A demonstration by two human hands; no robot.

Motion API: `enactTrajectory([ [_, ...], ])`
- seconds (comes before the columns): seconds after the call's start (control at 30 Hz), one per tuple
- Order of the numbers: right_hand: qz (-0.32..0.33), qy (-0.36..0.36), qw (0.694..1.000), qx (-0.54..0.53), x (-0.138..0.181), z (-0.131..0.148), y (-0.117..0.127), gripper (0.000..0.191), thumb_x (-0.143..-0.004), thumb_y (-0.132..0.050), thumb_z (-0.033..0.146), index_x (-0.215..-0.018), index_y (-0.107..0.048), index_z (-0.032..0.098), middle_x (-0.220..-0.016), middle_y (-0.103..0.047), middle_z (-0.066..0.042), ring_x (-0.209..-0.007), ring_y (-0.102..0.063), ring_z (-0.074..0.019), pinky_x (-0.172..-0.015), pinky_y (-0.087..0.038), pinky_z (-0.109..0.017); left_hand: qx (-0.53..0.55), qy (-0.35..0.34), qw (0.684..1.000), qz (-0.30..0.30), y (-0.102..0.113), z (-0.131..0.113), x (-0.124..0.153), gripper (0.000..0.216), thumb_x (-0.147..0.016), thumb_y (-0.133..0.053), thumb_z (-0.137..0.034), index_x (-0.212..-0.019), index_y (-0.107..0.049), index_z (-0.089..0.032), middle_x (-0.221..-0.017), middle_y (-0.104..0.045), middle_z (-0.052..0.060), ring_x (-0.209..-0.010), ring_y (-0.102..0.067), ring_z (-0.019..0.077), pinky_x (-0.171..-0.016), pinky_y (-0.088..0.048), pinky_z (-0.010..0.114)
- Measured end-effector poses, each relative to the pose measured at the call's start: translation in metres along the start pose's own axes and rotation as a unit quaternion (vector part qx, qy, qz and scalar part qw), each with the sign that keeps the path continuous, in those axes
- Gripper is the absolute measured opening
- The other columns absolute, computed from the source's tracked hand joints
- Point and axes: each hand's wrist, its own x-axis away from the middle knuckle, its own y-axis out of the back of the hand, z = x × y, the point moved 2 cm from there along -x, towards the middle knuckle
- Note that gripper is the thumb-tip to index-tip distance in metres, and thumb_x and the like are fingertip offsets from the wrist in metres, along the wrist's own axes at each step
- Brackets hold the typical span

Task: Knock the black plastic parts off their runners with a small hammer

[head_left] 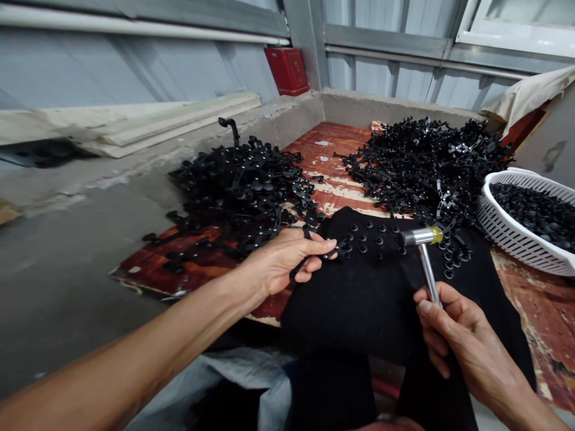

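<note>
My left hand has a heap of black parts crowding it on the far side, and my right hand works just short of a second heap. Between the heaps a strip of bare red board runs clear to the back wall. The white basket blocks the right edge. The black cloth before me looks mostly open, I think.

The hammer has a shiny metal head and shaft with a yellow plastic tip. Matt black cloth covers worn, flaking red wood. Right, a white plastic basket.
</note>
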Motion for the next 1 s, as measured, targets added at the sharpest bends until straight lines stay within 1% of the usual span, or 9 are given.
enactTrajectory([
  [0.13, -0.002, -0.001, 1.000, 0.002, 0.0003, 0.0003, -0.0005, 0.036, -0.079, -0.071, 0.049, -0.089, -0.057, 0.018, -0.050, -0.037, 0.011, -0.038, -0.027, -0.0026, -0.030, -0.032, -0.011, 0.009, 0.004, 1.000, -0.007, 0.0005, 0.0001, -0.0006, 0.026, -0.065, -0.078, -0.012, -0.066, -0.052, -0.013, -0.061, -0.060, -0.001, -0.032, -0.034, 0.0001, -0.027, -0.019, 0.012],
  [0.23, -0.002, -0.004, 1.000, 0.006, 0.0005, 0.0007, -0.0005, 0.037, -0.079, -0.071, 0.050, -0.089, -0.057, 0.018, -0.050, -0.038, 0.011, -0.037, -0.027, -0.0023, -0.030, -0.031, -0.011, 0.011, 0.009, 1.000, -0.017, 0.0009, -0.0001, -0.0008, 0.026, -0.065, -0.078, -0.011, -0.067, -0.051, -0.013, -0.058, -0.056, -0.003, -0.031, -0.033, 0.0002, -0.027, -0.018, 0.011],
  [0.37, 0.001, -0.007, 1.000, 0.015, 0.0003, 0.0006, -0.0006, 0.036, -0.081, -0.069, 0.050, -0.090, -0.056, 0.018, -0.050, -0.038, 0.012, -0.037, -0.028, -0.0023, -0.030, -0.032, -0.011, 0.009, 0.003, 1.000, -0.007, -0.0003, -0.0015, -0.0004, 0.028, -0.064, -0.079, -0.013, -0.067, -0.051, -0.013, -0.060, -0.058, -0.001, -0.032, -0.033, 0.0002, -0.027, -0.018, 0.011],
  [0.5, 0.004, -0.007, 1.000, 0.011, -0.0002, 0.0009, -0.0008, 0.036, -0.080, -0.069, 0.050, -0.090, -0.056, 0.018, -0.050, -0.037, 0.012, -0.038, -0.028, -0.0027, -0.030, -0.032, -0.011, -0.008, 0.007, 1.000, -0.014, -0.0016, -0.0034, 0.0005, 0.025, -0.070, -0.073, -0.011, -0.065, -0.050, -0.013, -0.060, -0.059, 0.000, -0.032, -0.033, 0.0005, -0.027, -0.018, 0.011],
  [0.63, 0.007, -0.008, 1.000, 0.007, -0.0006, 0.0018, -0.0012, 0.037, -0.080, -0.070, 0.051, -0.090, -0.056, 0.018, -0.050, -0.037, 0.012, -0.037, -0.027, -0.0023, -0.030, -0.032, -0.011, -0.018, 0.011, 1.000, -0.006, -0.0024, -0.0041, 0.0003, 0.022, -0.076, -0.068, -0.010, -0.065, -0.049, -0.013, -0.059, -0.059, 0.000, -0.032, -0.033, 0.0003, -0.027, -0.019, 0.011],
  [1.0, 0.008, -0.013, 1.000, 0.005, 0.0005, -0.0005, 0.0003, 0.038, -0.080, -0.069, 0.052, -0.091, -0.056, 0.018, -0.049, -0.037, 0.012, -0.038, -0.027, -0.0025, -0.031, -0.032, -0.011, -0.023, 0.010, 1.000, -0.008, -0.0019, -0.0035, -0.0023, 0.023, -0.077, -0.068, -0.011, -0.066, -0.048, -0.013, -0.059, -0.060, 0.000, -0.032, -0.032, 0.0001, -0.027, -0.019, 0.010],
])
